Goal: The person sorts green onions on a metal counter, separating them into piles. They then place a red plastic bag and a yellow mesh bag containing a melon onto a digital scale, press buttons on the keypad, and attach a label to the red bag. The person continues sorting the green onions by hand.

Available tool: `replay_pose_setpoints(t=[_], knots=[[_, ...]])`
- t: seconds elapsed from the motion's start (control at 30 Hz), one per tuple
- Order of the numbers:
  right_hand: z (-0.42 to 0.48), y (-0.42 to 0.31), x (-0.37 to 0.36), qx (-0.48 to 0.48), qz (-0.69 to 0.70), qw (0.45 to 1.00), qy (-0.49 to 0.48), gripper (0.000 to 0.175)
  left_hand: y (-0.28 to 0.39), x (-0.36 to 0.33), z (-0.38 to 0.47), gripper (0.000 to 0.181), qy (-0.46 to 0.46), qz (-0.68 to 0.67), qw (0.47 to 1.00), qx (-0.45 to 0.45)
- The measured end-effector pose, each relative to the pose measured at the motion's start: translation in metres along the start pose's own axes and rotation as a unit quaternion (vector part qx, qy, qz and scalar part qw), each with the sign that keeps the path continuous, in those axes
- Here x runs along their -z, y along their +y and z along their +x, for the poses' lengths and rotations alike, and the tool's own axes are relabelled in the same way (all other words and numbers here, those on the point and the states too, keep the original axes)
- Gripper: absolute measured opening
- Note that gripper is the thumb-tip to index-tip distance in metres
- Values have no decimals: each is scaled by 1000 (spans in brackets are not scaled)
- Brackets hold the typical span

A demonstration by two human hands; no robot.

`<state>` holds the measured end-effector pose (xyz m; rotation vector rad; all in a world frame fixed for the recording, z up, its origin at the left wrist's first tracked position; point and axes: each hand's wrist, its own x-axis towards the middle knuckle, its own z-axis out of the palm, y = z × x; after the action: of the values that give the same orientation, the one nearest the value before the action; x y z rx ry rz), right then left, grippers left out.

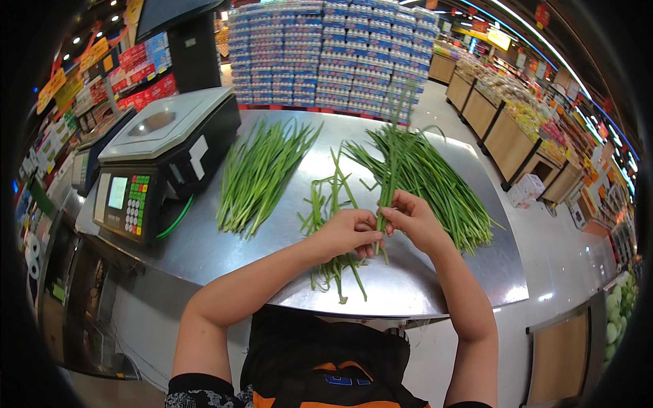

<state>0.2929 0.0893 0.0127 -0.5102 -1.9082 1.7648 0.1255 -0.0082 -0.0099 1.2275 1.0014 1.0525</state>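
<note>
A small bunch of garlic chives [391, 171] stands upright between my two hands, its pale stem ends pointing down. My right hand [412, 220] grips the bunch from the right. My left hand [357, 232] pinches the lower stems with thumb and fingers. Below and behind my left hand, loose trimmed leaves and stalks [334, 270] lie scattered on the stainless steel table [189, 255]. A large pile of chives [441, 188] rests to the right, partly behind my right hand. Another laid-out pile of chives [265, 176] lies on the left part of the table.
A digital scale [163, 132] with a keypad and lit display stands on the table's left side, a green cable [176, 219] beside it. Stacked packs of bottles [331, 56] rise beyond the far edge. Wooden produce bins [502, 132] line the aisle at right.
</note>
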Motion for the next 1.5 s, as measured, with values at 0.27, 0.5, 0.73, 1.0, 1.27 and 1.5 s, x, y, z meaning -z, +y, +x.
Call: replay_pose_setpoints(t=[0.27, 0.5, 0.73, 1.0, 1.27, 1.5], knots=[[4, 5, 11, 35, -80, 995, 38, 19, 50, 38, -21, 14, 215, 23, 971, -99], [5, 4, 19, 35, -126, 990, 56, 17, 62, 140, -90, 17, 479, 252, 838, -68], [3, 1, 13, 43, -169, 984, 48, 15, 11, 192, -138, 14, 436, 308, 844, 50], [2, -2, 17, 42, -185, 980, 54, 15, 6, 188, -137, 23, 451, 225, 863, 37], [2, 0, 15, 37, -195, 979, 52, 14, 13, 181, -138, 25, 442, 236, 863, 59], [2, 1, 16, 35, -202, 978, 46, 15, 15, 176, -136, 24, 454, 241, 858, 23]])
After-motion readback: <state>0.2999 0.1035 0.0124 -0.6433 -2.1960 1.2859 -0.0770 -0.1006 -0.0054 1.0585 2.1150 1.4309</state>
